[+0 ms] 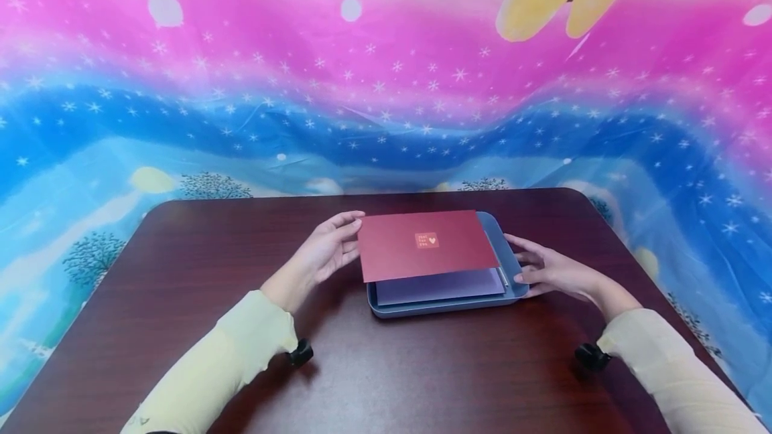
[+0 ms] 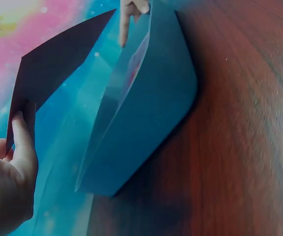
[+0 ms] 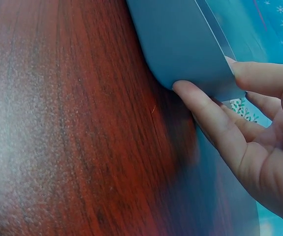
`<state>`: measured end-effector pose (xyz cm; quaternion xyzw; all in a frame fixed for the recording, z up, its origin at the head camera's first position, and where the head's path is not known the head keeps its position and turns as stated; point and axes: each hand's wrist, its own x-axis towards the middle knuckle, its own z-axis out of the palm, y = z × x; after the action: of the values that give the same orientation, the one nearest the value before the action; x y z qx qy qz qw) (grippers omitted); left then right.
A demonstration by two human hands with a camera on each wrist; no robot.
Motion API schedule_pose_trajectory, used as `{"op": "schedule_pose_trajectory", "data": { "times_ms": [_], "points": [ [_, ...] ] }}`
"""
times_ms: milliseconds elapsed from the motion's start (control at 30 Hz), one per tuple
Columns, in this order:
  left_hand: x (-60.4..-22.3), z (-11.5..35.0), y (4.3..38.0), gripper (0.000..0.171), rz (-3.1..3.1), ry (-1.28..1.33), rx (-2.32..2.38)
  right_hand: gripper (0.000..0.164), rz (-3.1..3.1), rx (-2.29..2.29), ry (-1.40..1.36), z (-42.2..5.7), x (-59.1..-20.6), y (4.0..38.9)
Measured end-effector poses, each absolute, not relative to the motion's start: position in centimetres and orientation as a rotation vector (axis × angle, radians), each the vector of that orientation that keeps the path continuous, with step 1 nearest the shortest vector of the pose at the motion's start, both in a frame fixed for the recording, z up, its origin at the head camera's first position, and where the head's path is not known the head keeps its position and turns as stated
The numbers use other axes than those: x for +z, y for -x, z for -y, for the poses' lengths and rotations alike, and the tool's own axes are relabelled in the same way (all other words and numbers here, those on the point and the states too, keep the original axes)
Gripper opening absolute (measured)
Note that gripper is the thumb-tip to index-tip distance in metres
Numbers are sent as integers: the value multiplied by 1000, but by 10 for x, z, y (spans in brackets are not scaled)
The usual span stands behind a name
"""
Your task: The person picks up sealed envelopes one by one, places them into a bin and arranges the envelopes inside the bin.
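Observation:
A dark red card [image 1: 392,250] with a small heart label slants over a blue-grey tray [image 1: 422,309]. My left hand [image 1: 322,250] pinches the card's left edge between thumb and fingers; in the left wrist view the card [image 2: 57,64] stands clear of the tray wall [image 2: 156,113]. Inside the tray lies a flat purple sheet or booklet [image 1: 446,286], its rear part hidden under the card. At the tray's right end my right hand [image 1: 555,273] grips the rim, and in the right wrist view its fingers hold the tray's corner [image 3: 185,49].
The tray rests on a dark reddish-brown wooden table [image 1: 434,380] with rounded far corners. Behind it hangs a colourful patterned cloth [image 1: 386,106]. A small black device [image 1: 299,352] sits at the left cuff, and another black device [image 1: 592,355] at the right.

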<state>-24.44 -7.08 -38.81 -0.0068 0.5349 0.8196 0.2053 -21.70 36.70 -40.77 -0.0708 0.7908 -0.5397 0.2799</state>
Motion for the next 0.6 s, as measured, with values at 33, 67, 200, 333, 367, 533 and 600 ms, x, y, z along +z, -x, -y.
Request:
{"op": "schedule_pose_trajectory", "data": {
  "times_ms": [33, 67, 200, 333, 367, 533, 600],
  "points": [
    [-390, 67, 245, 21, -1491, 24, 2281, 93, -2120, -1449, 184, -367, -408, 217],
    [-391, 64, 245, 23, -1494, 37, 2276, 93, -2122, -1449, 186, -368, -408, 217],
    [-395, 52, 246, 35, -1530, 84, 2248, 94, -2106, -1462, 197, -368, -407, 217],
    [-398, 46, 250, 41, -1560, 107, 2217, 93, -2098, -1469, 194, -369, -407, 218],
    [-398, 45, 250, 41, -1563, 114, 2210, 93, -2097, -1469, 197, -369, -407, 218],
    [-403, 42, 252, 39, -1585, 135, 2157, 94, -2092, -1470, 190, -369, -408, 218],
    [-405, 41, 251, 39, -1586, 134, 2139, 94, -2089, -1473, 184, -370, -409, 218]
  ]
}}
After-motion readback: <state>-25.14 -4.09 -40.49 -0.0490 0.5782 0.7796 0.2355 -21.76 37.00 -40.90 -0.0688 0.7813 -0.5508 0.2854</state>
